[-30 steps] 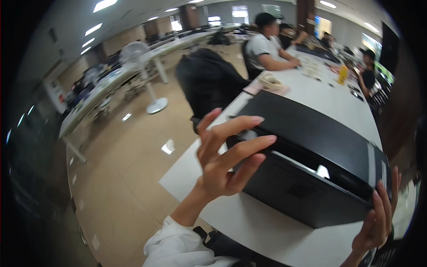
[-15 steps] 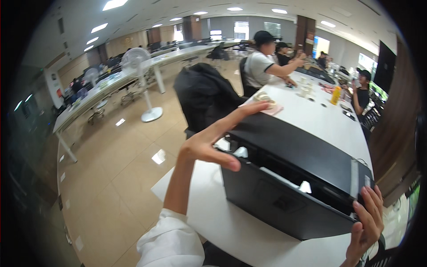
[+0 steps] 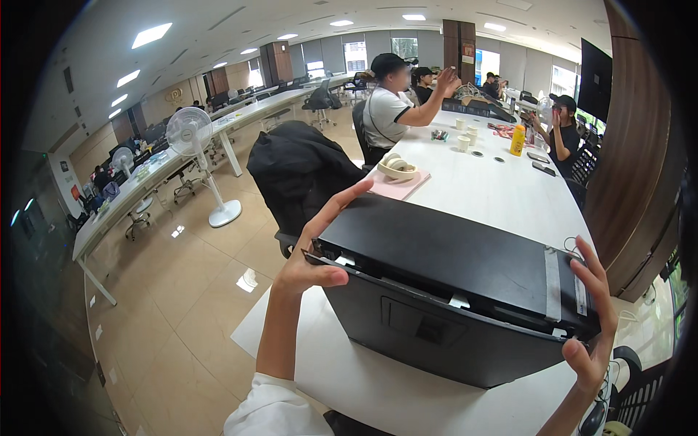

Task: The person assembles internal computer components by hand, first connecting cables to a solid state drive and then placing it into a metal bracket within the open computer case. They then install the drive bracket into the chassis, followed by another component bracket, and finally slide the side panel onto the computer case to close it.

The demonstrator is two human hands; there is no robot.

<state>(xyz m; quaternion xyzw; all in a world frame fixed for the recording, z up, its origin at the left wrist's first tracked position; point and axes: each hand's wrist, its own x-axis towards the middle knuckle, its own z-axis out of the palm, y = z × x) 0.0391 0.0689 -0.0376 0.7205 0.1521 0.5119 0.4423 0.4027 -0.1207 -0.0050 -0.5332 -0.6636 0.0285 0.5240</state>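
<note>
A black computer case (image 3: 451, 247) stands near me on the white table (image 3: 400, 378). Its side panel (image 3: 407, 323) faces me and tilts away from the case along the top, leaving a narrow gap where pale tabs show. At the left end my left hand (image 3: 313, 254) clasps the corner, thumb against the panel and fingers reaching along the far side. My right hand (image 3: 592, 312) wraps the right end, its thumb near the panel's corner and its fingers up the end beside a grey strip. Both hands are closed on the case.
Beyond the case lie cream headphones (image 3: 398, 167) on a pink notebook (image 3: 396, 187), paper cups (image 3: 464, 143) and a yellow bottle (image 3: 518, 140). A black-draped chair (image 3: 298, 167) stands left. Other people sit farther along the table. A white fan (image 3: 190, 132) stands on the floor.
My right fingers have spread and moved up the case's right end. The left hand has come closer round the left corner. The gap looks narrower, and the whole view has shifted.
</note>
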